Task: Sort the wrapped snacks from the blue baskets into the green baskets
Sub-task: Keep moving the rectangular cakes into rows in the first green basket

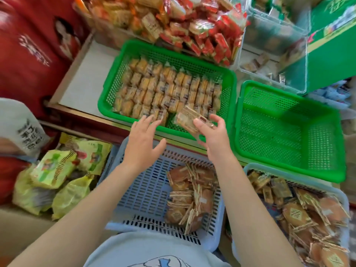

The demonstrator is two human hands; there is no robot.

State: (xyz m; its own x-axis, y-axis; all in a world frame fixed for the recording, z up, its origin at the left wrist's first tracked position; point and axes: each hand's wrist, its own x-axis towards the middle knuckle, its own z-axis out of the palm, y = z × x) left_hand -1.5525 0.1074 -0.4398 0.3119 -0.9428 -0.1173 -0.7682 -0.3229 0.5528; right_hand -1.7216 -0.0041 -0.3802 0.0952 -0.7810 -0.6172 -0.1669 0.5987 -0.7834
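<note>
The right hand (211, 132) is pinching one clear-wrapped snack (189, 118) between thumb and fingers, holding it over the near edge of the left green basket (165, 47), just above the one gap in the rows of like packs (165, 89) filling that basket. The left hand (143, 140) is hovering beside it with fingers spread and loose, holding nothing. The step in hand looks like placing: the next move is calling for the pack to be lowered on edge into the gap, perhaps with the left hand parting its neighbours. The second green basket (289, 132), to the right, is lying bare, while the near blue basket (150, 189) is keeping a small heap of round brown cakes (190, 197) and the right blue basket (296, 178) is holding many more. The green baskets are sitting on a shop shelf edged in wood; behind them red-wrapped sweets (202, 27) are piling up, yellow-green bags (57, 176) are lying at the left, and a clear bin (273, 60) is standing at the far right.
</note>
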